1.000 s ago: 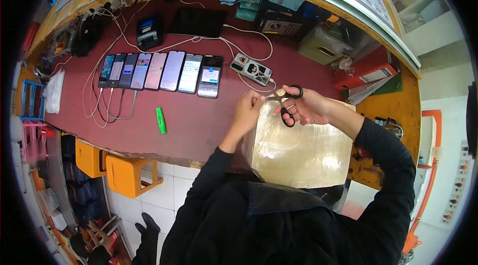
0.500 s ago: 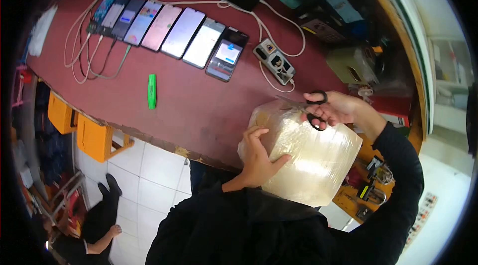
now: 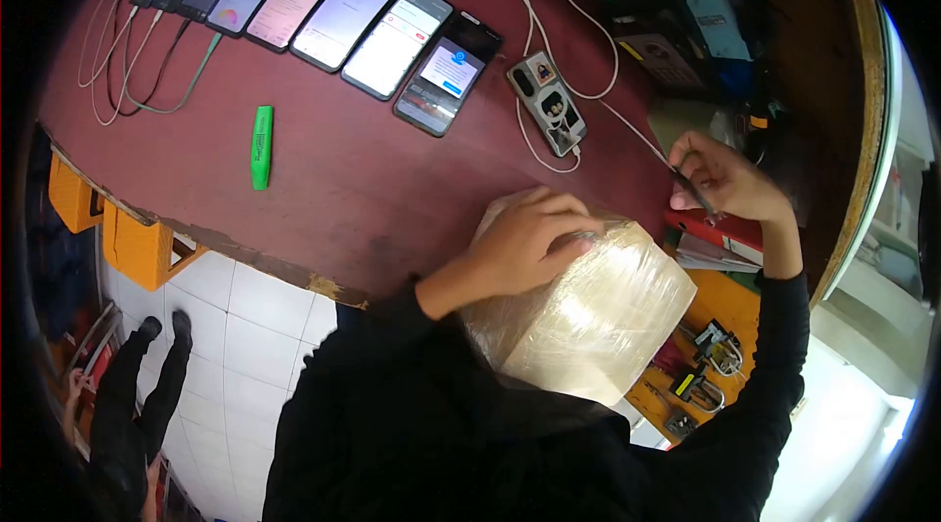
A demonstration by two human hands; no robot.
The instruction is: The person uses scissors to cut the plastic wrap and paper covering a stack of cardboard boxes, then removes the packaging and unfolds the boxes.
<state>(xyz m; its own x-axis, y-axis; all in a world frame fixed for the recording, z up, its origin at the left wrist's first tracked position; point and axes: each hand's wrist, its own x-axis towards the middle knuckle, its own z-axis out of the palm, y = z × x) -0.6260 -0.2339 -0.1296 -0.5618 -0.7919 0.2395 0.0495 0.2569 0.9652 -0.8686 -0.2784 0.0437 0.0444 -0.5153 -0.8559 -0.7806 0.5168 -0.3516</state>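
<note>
A box wrapped in clear film (image 3: 613,306) rests at the table's near edge, against my body. My left hand (image 3: 539,238) lies on its top left part, fingers bent and pressed together, pinching at the film; whatever is between them is too small to make out. Over the right side, beyond the box, my right hand (image 3: 720,179) is closed on dark-handled scissors (image 3: 694,194), seen edge-on and apart from the box.
Several lit phones (image 3: 353,12) with cables line the back of the red table (image 3: 353,179). A green marker (image 3: 261,148) and a cased phone (image 3: 547,102) lie nearer. Orange stools (image 3: 147,246) and another person's legs (image 3: 147,375) are at the lower left.
My right hand has lifted the scissors off the box and moved right. My left hand has slid up over the box top and its fingers have closed. The view has shifted.
</note>
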